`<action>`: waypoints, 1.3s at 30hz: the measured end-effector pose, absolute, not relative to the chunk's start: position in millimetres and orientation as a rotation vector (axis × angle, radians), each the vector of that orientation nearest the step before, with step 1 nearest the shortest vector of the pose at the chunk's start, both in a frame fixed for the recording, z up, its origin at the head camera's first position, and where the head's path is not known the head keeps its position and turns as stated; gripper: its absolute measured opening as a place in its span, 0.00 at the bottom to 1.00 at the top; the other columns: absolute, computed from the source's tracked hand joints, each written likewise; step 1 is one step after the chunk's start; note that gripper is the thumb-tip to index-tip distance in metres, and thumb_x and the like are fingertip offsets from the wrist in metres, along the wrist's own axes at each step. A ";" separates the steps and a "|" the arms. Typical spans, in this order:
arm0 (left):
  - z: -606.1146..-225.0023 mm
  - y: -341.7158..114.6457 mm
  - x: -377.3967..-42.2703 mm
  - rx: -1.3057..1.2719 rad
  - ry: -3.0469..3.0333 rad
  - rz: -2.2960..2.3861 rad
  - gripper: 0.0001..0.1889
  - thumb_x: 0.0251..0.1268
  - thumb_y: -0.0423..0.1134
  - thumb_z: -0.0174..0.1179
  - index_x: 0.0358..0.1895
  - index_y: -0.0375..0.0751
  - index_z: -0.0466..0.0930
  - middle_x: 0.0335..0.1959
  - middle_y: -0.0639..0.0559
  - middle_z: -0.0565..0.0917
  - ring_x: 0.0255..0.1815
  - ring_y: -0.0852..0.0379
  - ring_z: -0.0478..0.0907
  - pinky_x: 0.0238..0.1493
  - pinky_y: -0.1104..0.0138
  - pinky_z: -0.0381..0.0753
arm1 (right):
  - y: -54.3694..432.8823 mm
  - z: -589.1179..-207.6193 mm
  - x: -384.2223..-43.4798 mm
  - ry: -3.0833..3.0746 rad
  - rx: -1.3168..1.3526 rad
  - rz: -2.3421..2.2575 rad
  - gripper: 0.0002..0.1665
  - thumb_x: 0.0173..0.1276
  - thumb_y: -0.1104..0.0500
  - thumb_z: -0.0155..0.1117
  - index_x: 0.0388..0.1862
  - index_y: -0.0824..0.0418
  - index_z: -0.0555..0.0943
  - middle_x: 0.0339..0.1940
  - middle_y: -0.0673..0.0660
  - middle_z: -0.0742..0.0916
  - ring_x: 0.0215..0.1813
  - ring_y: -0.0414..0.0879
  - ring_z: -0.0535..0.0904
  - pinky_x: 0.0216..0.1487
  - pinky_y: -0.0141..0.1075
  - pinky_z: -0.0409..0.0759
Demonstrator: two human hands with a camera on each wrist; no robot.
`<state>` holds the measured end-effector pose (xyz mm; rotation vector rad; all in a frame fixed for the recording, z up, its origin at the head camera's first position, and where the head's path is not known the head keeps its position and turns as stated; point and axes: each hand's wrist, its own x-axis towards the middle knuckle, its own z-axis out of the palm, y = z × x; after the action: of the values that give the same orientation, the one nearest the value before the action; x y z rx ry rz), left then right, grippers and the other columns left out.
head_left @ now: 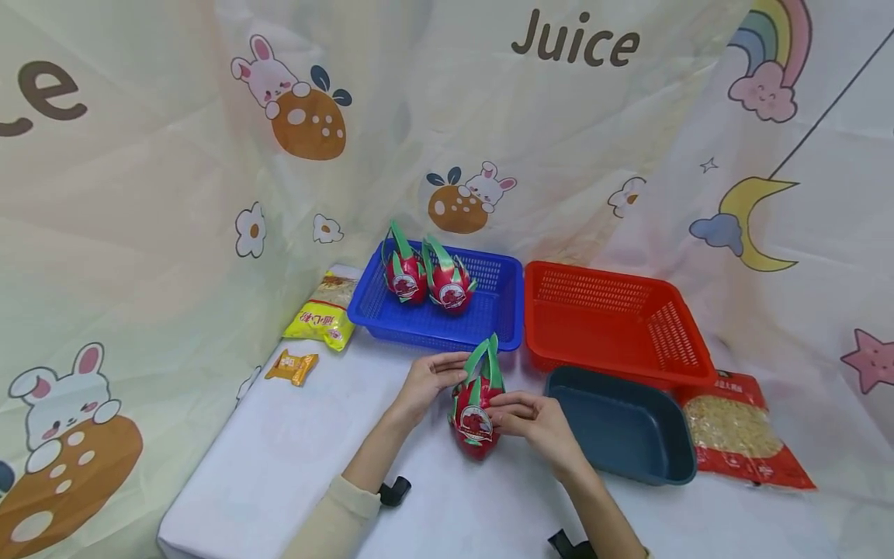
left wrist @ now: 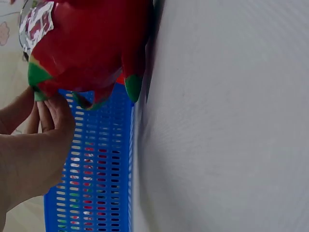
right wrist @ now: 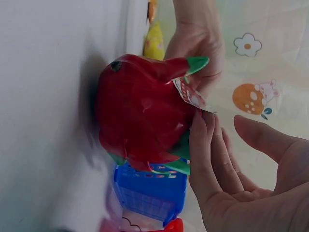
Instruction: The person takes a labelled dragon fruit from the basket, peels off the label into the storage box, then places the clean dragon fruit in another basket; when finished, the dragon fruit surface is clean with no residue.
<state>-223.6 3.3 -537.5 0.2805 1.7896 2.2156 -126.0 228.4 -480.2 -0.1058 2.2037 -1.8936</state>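
A red dragon fruit point(head_left: 475, 446) with long green leaf tips and a round label lies on the white cloth between both hands. My left hand point(head_left: 426, 388) is at its upper left; the left wrist view shows thumb and fingers pinching a green tip of the fruit point(left wrist: 96, 43). On the other side, my right hand point(head_left: 541, 431) touches the fruit beside its label. In the right wrist view its fingers point(right wrist: 205, 164) lie straight against the fruit, the thumb held apart. Two similar dragon fruits point(head_left: 452, 295) sit in the blue basket point(head_left: 499, 299) behind.
Right of the blue basket stands a red basket point(head_left: 601, 314), with a dark teal tray point(head_left: 621, 427) before it. A red-edged bag point(head_left: 740, 427) lies far right. At the left are a yellow bag point(head_left: 321, 318) and a small orange packet point(head_left: 292, 367). A printed curtain hangs behind.
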 end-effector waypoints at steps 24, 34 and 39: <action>-539.1 8.0 -218.1 0.186 1.648 2.298 0.22 0.67 0.28 0.68 0.64 0.31 0.82 0.54 0.39 0.88 0.50 0.58 0.86 0.51 0.69 0.86 | 238.6 -495.5 -140.5 2.191 0.127 -1.895 0.16 0.64 0.62 0.79 0.48 0.70 0.90 0.44 0.64 0.92 0.44 0.54 0.92 0.50 0.51 0.88; -539.0 7.7 -219.4 0.160 1.622 2.318 0.21 0.67 0.26 0.67 0.63 0.30 0.82 0.55 0.36 0.87 0.50 0.57 0.87 0.52 0.67 0.86 | 242.1 -500.4 -144.8 2.042 0.132 -1.928 0.18 0.65 0.63 0.77 0.51 0.73 0.88 0.45 0.62 0.92 0.44 0.50 0.91 0.51 0.47 0.88; -539.0 6.9 -219.0 0.141 1.631 2.320 0.21 0.66 0.25 0.67 0.62 0.30 0.83 0.54 0.38 0.88 0.50 0.56 0.87 0.51 0.66 0.87 | 242.9 -501.4 -144.6 1.965 0.114 -1.946 0.20 0.68 0.62 0.75 0.54 0.74 0.87 0.47 0.62 0.92 0.45 0.51 0.90 0.51 0.46 0.89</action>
<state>-219.0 6.9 -539.0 0.1407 1.6313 2.3195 -144.6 242.9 -501.4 0.1142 1.9654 -1.9456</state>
